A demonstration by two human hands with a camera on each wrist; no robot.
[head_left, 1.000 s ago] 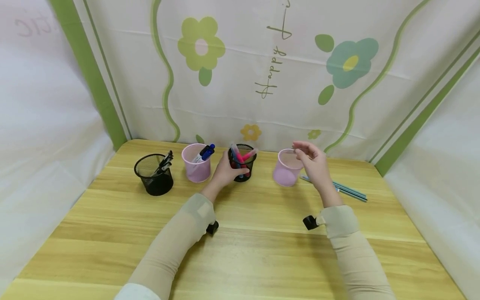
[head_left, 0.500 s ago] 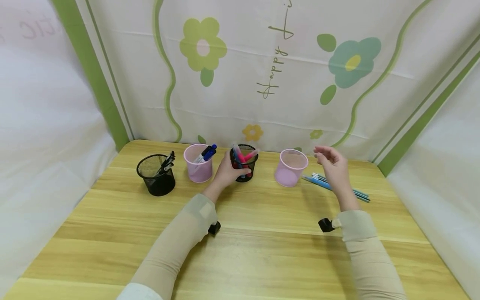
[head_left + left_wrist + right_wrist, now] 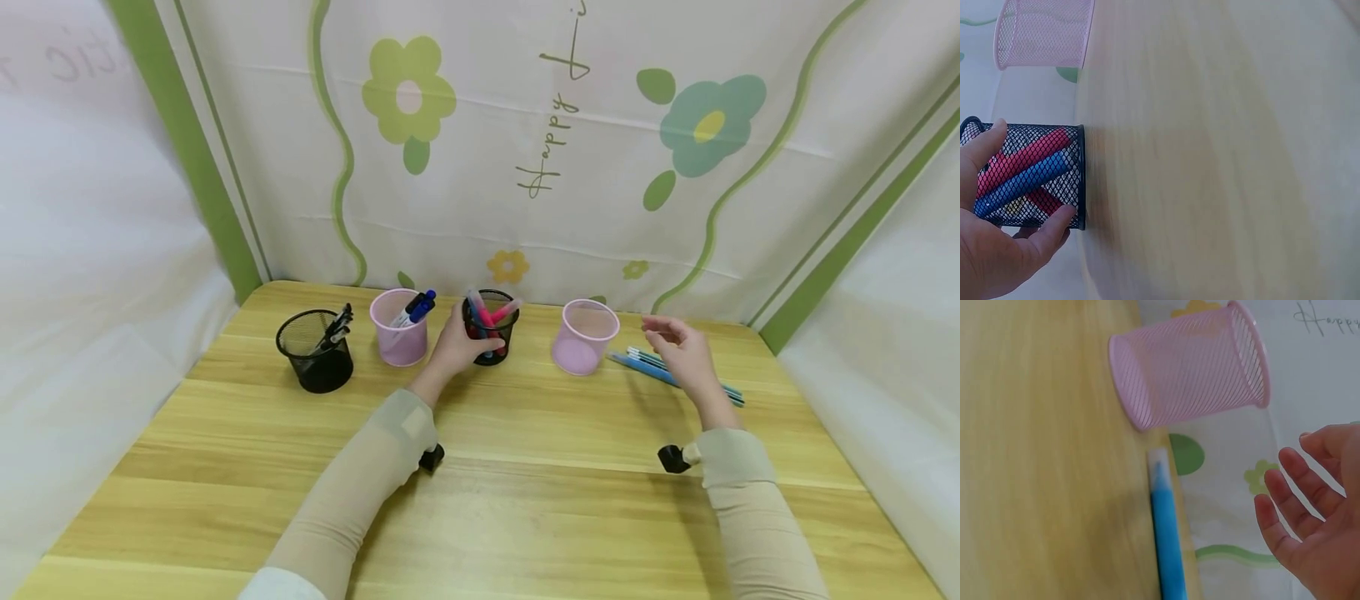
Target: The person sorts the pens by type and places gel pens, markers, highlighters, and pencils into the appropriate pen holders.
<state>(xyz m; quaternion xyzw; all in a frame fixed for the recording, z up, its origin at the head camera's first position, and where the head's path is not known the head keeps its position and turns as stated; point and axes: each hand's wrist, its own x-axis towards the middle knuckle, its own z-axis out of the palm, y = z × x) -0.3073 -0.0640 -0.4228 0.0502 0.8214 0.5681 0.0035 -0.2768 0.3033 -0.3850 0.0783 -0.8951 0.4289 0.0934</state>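
My left hand grips a black mesh pen cup by its side. The cup stands upright and holds red and blue markers, which show through the mesh in the left wrist view. To the right, my right hand hovers with relaxed fingers and holds nothing. Below it, a blue marker lies on the table beside several thin blue-green pens, partly hidden by the hand. Just left of that hand stands a pink mesh pen cup with nothing seen inside.
Left of my left hand stand another pink cup with blue and black pens and a wide black mesh cup with black pens. A printed curtain hangs behind the wooden table.
My right hand has moved right and slightly down, away from the right pink cup's rim, and now hovers over the blue pens. The left hand has kept its grip on the black cup.
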